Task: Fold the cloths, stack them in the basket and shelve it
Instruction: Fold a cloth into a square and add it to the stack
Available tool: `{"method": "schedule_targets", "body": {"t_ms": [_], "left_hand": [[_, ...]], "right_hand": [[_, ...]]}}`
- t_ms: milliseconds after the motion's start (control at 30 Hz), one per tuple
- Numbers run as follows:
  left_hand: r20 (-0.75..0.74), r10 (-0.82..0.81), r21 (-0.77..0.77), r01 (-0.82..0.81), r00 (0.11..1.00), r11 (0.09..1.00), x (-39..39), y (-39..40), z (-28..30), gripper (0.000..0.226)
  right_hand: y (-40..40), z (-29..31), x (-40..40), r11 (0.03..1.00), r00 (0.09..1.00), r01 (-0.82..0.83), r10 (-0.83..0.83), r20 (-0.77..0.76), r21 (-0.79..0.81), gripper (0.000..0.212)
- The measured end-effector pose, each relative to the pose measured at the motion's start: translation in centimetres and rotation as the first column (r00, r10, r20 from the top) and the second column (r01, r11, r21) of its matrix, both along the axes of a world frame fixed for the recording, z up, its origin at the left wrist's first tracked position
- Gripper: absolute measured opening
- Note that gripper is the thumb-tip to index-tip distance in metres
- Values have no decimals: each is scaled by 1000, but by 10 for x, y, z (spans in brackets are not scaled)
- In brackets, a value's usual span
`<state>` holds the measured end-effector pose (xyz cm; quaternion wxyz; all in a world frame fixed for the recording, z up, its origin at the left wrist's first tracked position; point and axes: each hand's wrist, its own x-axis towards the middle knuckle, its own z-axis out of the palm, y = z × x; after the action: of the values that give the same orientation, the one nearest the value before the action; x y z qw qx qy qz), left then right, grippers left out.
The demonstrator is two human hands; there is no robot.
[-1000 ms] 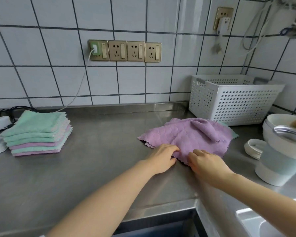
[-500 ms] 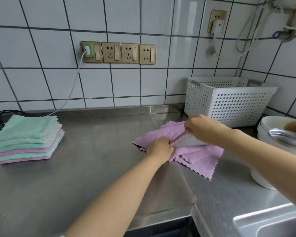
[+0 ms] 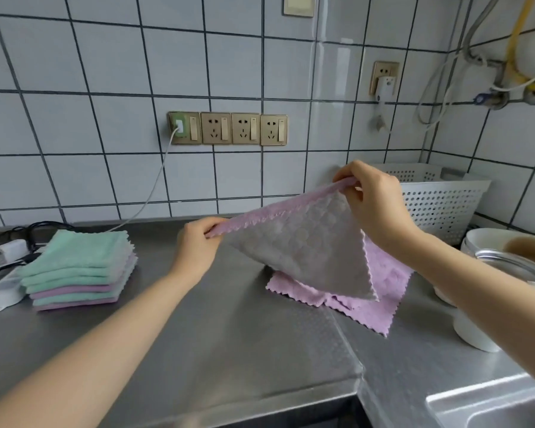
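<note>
My left hand [image 3: 195, 248] and my right hand [image 3: 374, 202] each pinch a corner of a purple cloth with a grey underside [image 3: 306, 251], held up above the steel counter [image 3: 198, 335]. Its lower edge hangs down over another purple cloth [image 3: 380, 298] lying crumpled on the counter. A stack of folded green and purple cloths [image 3: 78, 270] sits at the left. The white perforated basket [image 3: 439, 205] stands behind my right hand against the wall; its inside is hidden from view.
White bowls and a metal-lidded pot [image 3: 507, 264] crowd the right edge. A sink [image 3: 491, 406] opens at the lower right. Chargers and cables [image 3: 10, 251] lie at the far left, with a cord running up to wall sockets [image 3: 226, 128].
Both hands have lifted one purple cloth off the pile and spread it by its corners; a second ago they were pressing on the crumpled cloths on the counter.
</note>
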<state>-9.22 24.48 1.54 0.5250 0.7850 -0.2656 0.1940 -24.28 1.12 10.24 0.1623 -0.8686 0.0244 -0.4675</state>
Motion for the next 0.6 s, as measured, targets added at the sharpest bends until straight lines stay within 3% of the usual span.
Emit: {"method": "schedule_targets", "body": {"t_ms": [200, 300, 433, 500, 600], "left_hand": [[-131, -126, -69, 118, 983, 991, -35, 102, 33, 17], [-252, -188, -236, 129, 949, 963, -49, 142, 48, 16], [-316, -186, -382, 54, 930, 923, -56, 171, 71, 38], [-344, -173, -387, 28, 923, 922, -52, 178, 73, 37], [-437, -140, -293, 6, 888, 956, -38, 180, 53, 13]], "right_hand": [[35, -6, -6, 888, 977, -190, 213, -10, 420, 17], [57, -2, -9, 732, 943, -277, 332, 30, 622, 29], [80, 7, -6, 538, 894, -343, 438, 92, 770, 38], [86, 5, 1, 522, 894, -341, 436, 99, 782, 40], [85, -15, 17, 642, 896, -229, 432, -99, 732, 31]]}}
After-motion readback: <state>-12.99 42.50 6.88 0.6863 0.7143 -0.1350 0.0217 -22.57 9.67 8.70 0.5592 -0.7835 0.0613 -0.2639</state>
